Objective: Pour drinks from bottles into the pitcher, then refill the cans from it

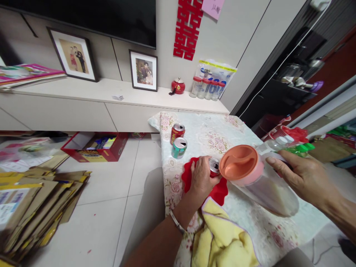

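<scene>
My left hand (199,174) is wrapped round an opened red drink can (214,167), which stands on a red scalloped mat (219,193). In my right hand (302,174) is the handle of a clear plastic pitcher (274,194) with an orange lid (239,161). The pitcher is tilted towards the can, its lid end close to the can's top. Some liquid shows inside it; whether any flows out I cannot tell. Just beyond my left hand stand a green can (179,148) and a red-and-gold can (178,132), both opened.
A yellow towel (222,237) lies bunched at the near edge of the flowered tablecloth (200,129). Clear bottles (275,142) and a red basket (280,129) are at the right. Flattened cardboard (55,200) and a red box (96,148) lie on the floor at left.
</scene>
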Motion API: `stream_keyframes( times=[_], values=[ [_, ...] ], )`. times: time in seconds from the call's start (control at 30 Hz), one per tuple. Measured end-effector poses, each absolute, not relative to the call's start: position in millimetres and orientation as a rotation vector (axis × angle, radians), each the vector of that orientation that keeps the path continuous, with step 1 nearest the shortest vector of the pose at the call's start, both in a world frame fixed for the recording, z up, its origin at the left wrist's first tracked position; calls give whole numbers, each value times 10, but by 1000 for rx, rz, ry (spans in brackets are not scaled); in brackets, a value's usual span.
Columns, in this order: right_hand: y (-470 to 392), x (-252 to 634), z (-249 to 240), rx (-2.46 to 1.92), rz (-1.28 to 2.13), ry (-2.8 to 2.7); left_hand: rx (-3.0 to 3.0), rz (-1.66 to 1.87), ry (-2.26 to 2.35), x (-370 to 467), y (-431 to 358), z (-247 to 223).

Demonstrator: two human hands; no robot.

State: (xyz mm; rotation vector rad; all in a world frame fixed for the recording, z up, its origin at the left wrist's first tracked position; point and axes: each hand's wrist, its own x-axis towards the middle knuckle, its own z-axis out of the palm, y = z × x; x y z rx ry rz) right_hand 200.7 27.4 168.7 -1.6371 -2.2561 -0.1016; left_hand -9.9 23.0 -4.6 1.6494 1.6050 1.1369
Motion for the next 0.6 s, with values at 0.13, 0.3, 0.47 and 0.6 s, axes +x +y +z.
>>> stream_keyframes(
  times=[0.13,0.3,0.47,0.6],
  values=[
    [282,2010,1689,-1631,-109,-2257,1659,1128,1604,-97,229,-52],
    [282,1996,1704,-1628,-95,-2273,1657,1140,1614,-92,225,-67],
    [284,1978,1711,-1603,-107,-2286,1657,1130,1603,-95,226,-52],
    [306,1976,1707,-1563,-150,-2299,1665,1121,1619,-95,224,-44]
  ],
)
